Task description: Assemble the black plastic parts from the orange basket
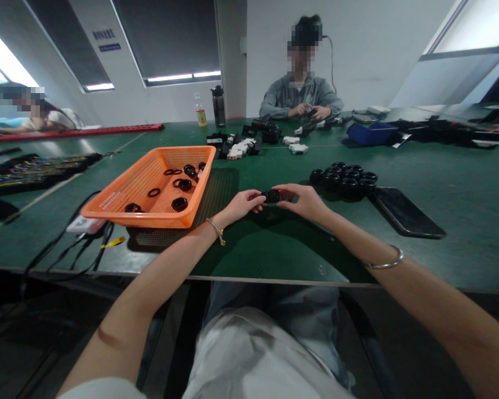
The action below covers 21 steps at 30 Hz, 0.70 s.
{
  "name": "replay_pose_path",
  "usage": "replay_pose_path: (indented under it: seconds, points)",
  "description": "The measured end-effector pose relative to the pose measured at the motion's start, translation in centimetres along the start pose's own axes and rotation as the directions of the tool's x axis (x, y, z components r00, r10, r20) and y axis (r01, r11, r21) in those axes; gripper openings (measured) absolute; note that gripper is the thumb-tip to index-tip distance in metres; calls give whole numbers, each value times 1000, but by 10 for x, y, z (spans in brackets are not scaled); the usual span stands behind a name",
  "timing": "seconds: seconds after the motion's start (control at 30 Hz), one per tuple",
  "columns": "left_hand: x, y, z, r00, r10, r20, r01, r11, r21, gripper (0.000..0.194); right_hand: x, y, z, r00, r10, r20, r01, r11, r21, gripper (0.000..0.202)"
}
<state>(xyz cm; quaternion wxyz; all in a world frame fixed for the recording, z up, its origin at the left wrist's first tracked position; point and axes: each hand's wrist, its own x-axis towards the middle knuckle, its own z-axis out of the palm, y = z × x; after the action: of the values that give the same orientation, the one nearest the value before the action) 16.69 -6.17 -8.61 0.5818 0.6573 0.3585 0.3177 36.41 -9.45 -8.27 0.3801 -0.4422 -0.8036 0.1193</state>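
Between my two hands, a small black round part (pixel 271 196) is held just above the green table (pixel 249 252). The fingertips of my left hand (pixel 248 204) pinch its left side, and those of my right hand (pixel 301 200) grip its right side. To the left is an orange basket (pixel 120 191) with several black rings and nuts inside, among them a black nut (pixel 179 204). A tight group of black round parts (pixel 346 180) stands on the table to the right of my right hand.
A black phone (pixel 408 213) lies at the right. Cables and a white power strip (pixel 85 224) are left of the basket. White and black parts (pixel 242 147), a bottle (pixel 200 111) and a dark flask (pixel 218 106) are farther back. A person (pixel 301 95) sits opposite, another at far left.
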Motion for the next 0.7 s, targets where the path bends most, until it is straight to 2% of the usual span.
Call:
replay_pose_path:
  seconds: [0.23, 0.47, 0.7]
  points:
    - [2, -1, 0, 1000, 5, 0, -5, 1000, -5, 10, 1, -2, -1, 999, -53, -14, 52, 997, -56, 30]
    - [3, -3, 0, 1000, 5, -8, -5, 1000, -10, 11, 0, -1, 2, 999, 1, -53, 0, 1000, 14, 40]
    - [1, 1, 1, 1000, -14, -22, 14, 1000, 13, 6, 0, -3, 1, 999, -13, -40, 14, 1000, 22, 28]
